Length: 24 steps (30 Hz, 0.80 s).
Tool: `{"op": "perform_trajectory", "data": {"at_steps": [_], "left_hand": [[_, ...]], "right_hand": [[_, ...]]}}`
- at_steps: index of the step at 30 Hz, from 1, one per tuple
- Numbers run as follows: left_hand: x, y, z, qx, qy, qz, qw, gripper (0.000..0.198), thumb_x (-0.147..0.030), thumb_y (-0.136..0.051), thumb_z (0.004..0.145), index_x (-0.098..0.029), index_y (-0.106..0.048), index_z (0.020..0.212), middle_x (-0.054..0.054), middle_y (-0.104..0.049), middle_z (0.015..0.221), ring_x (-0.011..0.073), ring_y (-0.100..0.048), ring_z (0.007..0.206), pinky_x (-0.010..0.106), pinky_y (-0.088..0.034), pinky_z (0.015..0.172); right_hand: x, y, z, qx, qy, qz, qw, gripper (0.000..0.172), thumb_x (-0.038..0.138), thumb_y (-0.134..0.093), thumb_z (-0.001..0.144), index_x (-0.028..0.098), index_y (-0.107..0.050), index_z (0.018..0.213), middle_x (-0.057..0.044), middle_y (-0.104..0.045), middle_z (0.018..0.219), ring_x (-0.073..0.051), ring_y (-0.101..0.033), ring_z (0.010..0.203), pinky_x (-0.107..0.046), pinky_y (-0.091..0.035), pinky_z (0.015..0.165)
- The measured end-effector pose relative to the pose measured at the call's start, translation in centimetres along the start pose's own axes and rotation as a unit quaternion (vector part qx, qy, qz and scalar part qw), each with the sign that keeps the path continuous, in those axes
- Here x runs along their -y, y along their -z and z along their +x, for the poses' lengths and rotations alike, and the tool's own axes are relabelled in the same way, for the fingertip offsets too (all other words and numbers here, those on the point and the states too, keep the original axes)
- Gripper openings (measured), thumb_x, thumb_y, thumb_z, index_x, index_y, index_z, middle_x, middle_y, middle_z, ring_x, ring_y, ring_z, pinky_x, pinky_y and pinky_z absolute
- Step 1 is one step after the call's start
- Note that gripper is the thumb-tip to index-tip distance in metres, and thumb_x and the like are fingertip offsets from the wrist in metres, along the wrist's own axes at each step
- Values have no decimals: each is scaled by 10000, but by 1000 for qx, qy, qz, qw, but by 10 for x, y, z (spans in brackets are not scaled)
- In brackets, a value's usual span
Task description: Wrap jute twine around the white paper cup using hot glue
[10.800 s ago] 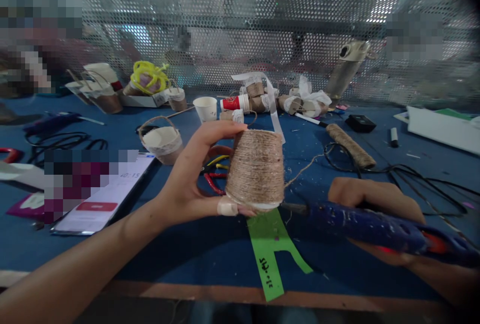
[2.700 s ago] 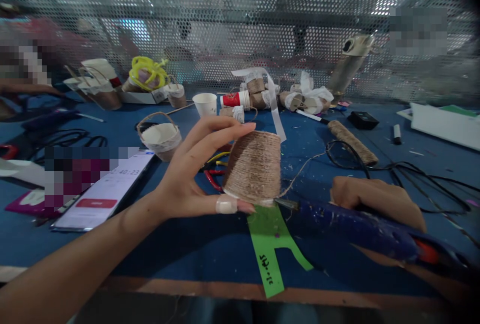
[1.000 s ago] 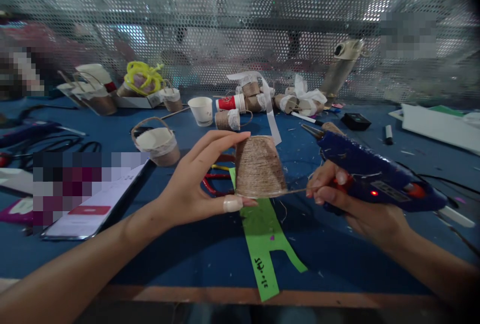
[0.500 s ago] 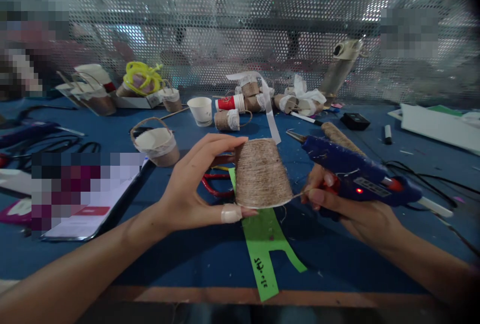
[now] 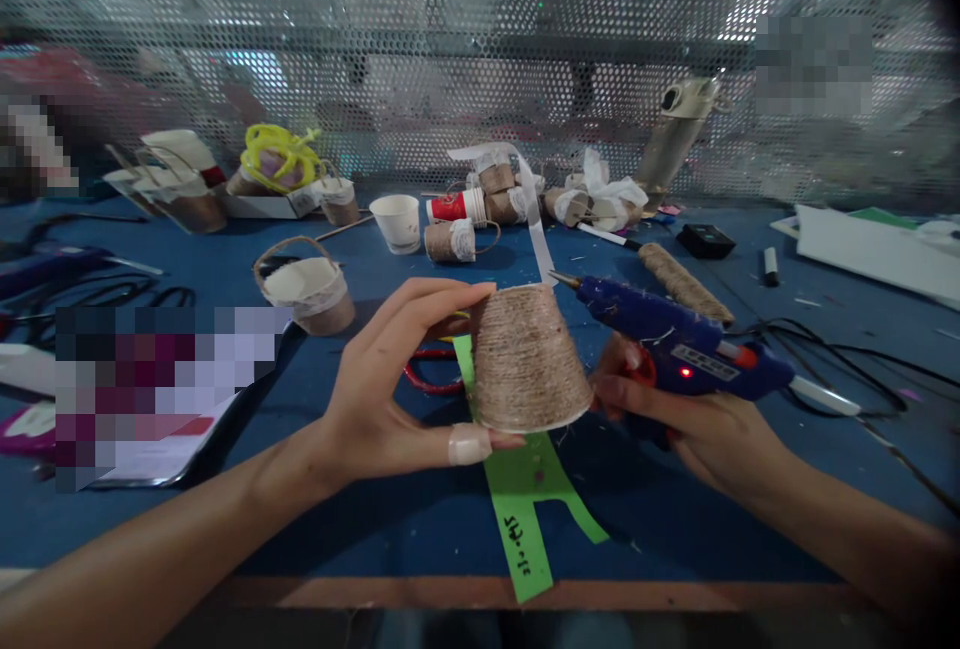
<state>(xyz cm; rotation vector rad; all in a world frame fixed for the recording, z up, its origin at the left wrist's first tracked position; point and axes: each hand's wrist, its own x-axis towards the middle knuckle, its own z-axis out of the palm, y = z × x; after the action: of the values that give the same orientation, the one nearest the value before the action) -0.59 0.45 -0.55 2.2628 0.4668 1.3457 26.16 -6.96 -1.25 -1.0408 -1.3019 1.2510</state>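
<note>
Between the thumb and fingers of my left hand (image 5: 409, 379) is a paper cup (image 5: 531, 359) wrapped in brown twine, held upside down above the table. A bandage (image 5: 469, 444) goes around that thumb. My right hand (image 5: 660, 394) grips a blue glue gun (image 5: 675, 344) with a lit red light, its nozzle pointing left past the cup's upper right. The right thumb and fingertips are at the cup's lower right rim, where the twine's end lies; the end itself is mostly hidden. Beneath the cup lies a green paper strip (image 5: 517, 529) with writing, beside red-handled scissors (image 5: 431, 374).
A small basket (image 5: 311, 294) and a phone (image 5: 180, 429) lie to the left. At the back stand a white cup (image 5: 395, 224), several twine-wrapped cups (image 5: 450, 241) and a metal bottle (image 5: 675, 134). A twine roll (image 5: 686, 281) and black cable (image 5: 847, 349) are at the right.
The glue gun and right hand have moved left, up against the cup. The twine stretch that showed between cup and fingers is now hardly visible. The cup has dropped slightly.
</note>
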Motion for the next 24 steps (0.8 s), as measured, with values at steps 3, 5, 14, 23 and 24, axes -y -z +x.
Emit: {"op": "perform_trajectory", "data": {"at_steps": [3,5,14,23,24], "left_hand": [[-2,-1,1,-6,-4,11,1000,902,-499,-913,602,-297,-558,1407,89,-583,1274,289,-612,1081,480,-628,918],[-4,-2,1,-4,-3,27,1000,878,-531,-897,619,-317,-557,1400,87,-589,1266,288,-617,1065,478,-627,891],[-2,-1,5,50,36,27,998,853,-476,-888,655,-313,-527,1410,92,-554,1312,311,-627,1106,502,-606,941],[-4,-8,6,169,52,-58,982,827,-386,-792,801,-297,-367,1505,142,-459,1508,351,-494,1381,553,-445,1162],[-4,-8,5,181,49,-53,981,831,-383,-771,823,-298,-335,1525,141,-430,1542,355,-460,1415,567,-409,1187]], "right_hand": [[-1,-1,0,-21,-11,9,1000,176,306,-798,824,266,-627,825,28,-689,771,-174,-656,725,-320,-552,726],[-3,-1,0,-32,-16,16,999,173,299,-805,818,272,-635,835,36,-693,782,-169,-660,739,-309,-545,737],[-4,-2,5,-55,-31,24,998,165,262,-802,832,250,-639,812,34,-736,890,-163,-706,860,-309,-548,840],[-20,6,2,-85,0,-25,996,152,345,-779,852,312,-723,990,17,-787,1088,-254,-688,1185,-471,-516,1081],[-21,7,1,-77,2,-35,996,162,339,-783,849,327,-735,1003,20,-787,1111,-249,-675,1208,-467,-494,1110]]}}
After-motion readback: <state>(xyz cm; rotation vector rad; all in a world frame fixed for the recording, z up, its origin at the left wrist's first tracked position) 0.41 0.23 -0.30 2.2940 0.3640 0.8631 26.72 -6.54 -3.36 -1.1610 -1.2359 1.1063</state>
